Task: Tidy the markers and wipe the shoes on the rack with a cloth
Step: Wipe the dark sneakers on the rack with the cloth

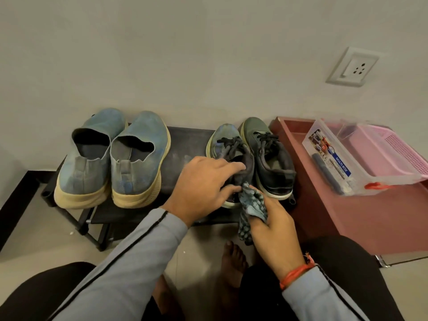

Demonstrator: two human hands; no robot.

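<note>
So your left hand (203, 181) is on the heel of the smaller lace-up sneaker (228, 147), fingers curled over its soft dark collar, so that grip is clamped on the shoe. Your right hand (275, 230) has a bunched-up cloth (252, 205) in it, a thin blue-grey rag with a dotted print, fingers wrapped tight round it and the crumpled end touching the sneaker's heel just beside your left fingertips.

Everything sits on the black shoe rack (183, 140), a flat matte shelf on tube legs against the wall. On the rack's left side you've got a pair of blue knit slip-ons (111, 156) with chunky cream foam soles, fabric looking faded and dusty. On the rack's right side the sneaker you're holding stands next to its darker mate (268, 156), smooth upper, black laces, pale sole.

Right of the rack there's a reddish-brown tray-like tabletop (361, 212) with a raised lip. On it sits a clear plastic box (342, 158) labelled MULTI-BOX with a dark marker-shaped thing inside, and a pink perforated basket (393, 151) just behind.
</note>
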